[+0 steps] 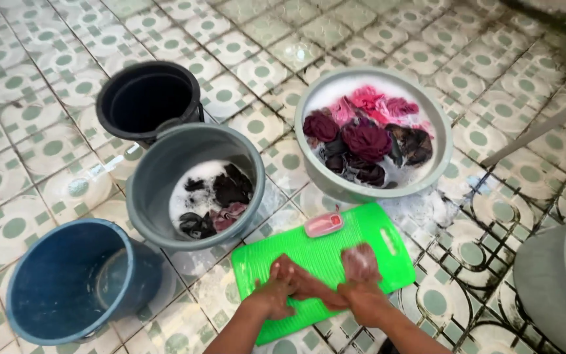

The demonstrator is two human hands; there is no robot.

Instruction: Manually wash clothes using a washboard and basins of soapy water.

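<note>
Head view: left hand and right hand clamp a soapy dark-red wet cloth, limp and slippery, on a ridged green plastic washboard.

Not much of me in the shot, honestly. Just my two forearms coming up from the bottom edge, a bit right of centre. Both are bare as far as the frame shows, no sleeves or cuffs anywhere. No watch, no bracelet, no gloves either. My left hand looks wet and a little shiny. My right hand has a patch of white suds over the knuckles, so the fingers there look pale and blurry. Can't make out any rings, too soapy to tell.
</note>
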